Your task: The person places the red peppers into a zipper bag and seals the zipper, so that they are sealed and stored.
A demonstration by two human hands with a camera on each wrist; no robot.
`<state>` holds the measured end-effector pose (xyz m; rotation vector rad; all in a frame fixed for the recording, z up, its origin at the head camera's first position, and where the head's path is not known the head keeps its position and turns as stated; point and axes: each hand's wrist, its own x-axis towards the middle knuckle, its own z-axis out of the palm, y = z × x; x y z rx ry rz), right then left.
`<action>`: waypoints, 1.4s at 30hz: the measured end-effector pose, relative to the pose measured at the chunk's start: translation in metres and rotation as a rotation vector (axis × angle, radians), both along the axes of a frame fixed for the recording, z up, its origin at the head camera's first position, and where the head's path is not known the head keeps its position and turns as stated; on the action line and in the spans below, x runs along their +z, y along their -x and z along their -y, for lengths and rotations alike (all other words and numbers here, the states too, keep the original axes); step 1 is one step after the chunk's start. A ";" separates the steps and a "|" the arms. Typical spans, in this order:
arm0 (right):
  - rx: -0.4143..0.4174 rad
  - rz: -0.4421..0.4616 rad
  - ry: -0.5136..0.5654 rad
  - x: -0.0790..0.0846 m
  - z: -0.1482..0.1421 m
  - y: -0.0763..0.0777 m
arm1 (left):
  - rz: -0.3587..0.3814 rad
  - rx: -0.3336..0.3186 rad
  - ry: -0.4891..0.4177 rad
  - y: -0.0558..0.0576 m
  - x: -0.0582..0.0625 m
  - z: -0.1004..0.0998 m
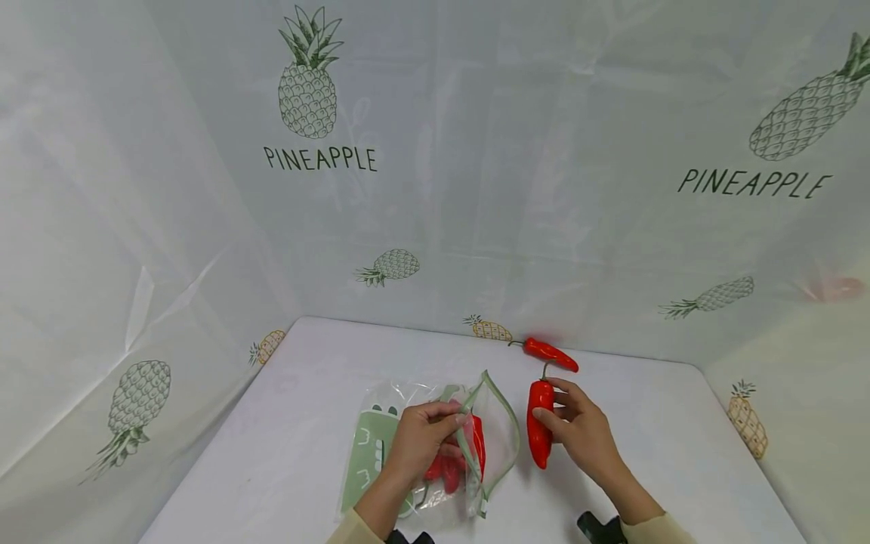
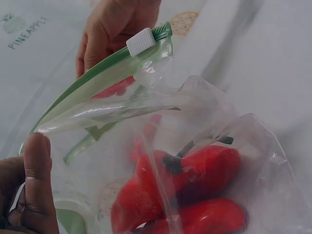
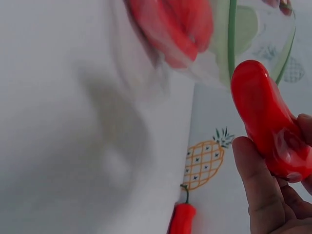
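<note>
A clear zip bag (image 1: 503, 423) with a green rim and a green printed panel has its mouth spread open toward the right. My left hand (image 1: 424, 438) pinches one side of that rim; in the left wrist view the thumb (image 2: 38, 170) lies against it, and a white slider (image 2: 141, 42) sits near the rim's end. Several red peppers (image 2: 195, 173) lie inside the bag. My right hand (image 1: 578, 423) holds another red chili pepper (image 1: 540, 423) upright, stem up, just right of the bag mouth. The right wrist view shows this pepper (image 3: 263, 107) between thumb and fingers.
One more red pepper (image 1: 550, 353) with a green stem lies at the back edge of the white table (image 1: 272, 438). Behind and beside the table hangs a pale curtain (image 1: 510, 189) printed with pineapples. Dark wrist mounts (image 1: 601, 527) show at the bottom edge.
</note>
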<state>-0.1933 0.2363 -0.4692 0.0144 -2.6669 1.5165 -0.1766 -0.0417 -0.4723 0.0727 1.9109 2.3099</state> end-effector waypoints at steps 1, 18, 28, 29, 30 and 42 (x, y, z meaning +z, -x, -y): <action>0.002 -0.002 0.000 0.001 0.002 0.000 | -0.002 0.000 -0.006 0.000 0.000 0.000; -0.008 -0.049 0.138 0.007 0.056 -0.013 | -0.005 0.008 0.056 0.001 0.005 -0.006; 0.055 -0.067 0.100 -0.010 0.089 -0.024 | -0.037 0.035 0.016 0.002 0.007 -0.010; 0.066 -0.071 0.083 -0.012 0.090 -0.024 | -0.038 0.039 0.010 0.003 0.008 -0.010; 0.078 -0.070 0.068 -0.014 0.091 -0.024 | -0.041 0.044 0.007 0.003 0.009 -0.010; 0.220 -0.024 -0.058 -0.015 0.094 -0.018 | -0.068 0.038 -0.015 0.005 0.014 -0.007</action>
